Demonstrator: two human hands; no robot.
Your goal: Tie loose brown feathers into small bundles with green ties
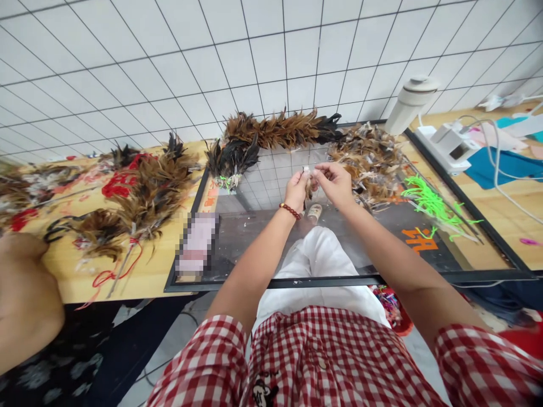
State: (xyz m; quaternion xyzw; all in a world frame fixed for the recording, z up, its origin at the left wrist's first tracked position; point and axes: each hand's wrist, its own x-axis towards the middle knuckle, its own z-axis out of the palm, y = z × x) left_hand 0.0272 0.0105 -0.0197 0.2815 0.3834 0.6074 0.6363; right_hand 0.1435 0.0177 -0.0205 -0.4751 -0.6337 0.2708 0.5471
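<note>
Your left hand and right hand meet over the glass table, fingers pinched shut on a small feather bundle held between them, just above the glass. Behind the hands lies a finished-looking feather strip; a loose feather pile sits right of them, beside green ties. More feather bunches with red cord cover the wooden bench to your left. Judged from this, several lengths are done, and the loose pile suggests much remains. Another person's arm shows at far left.
</note>
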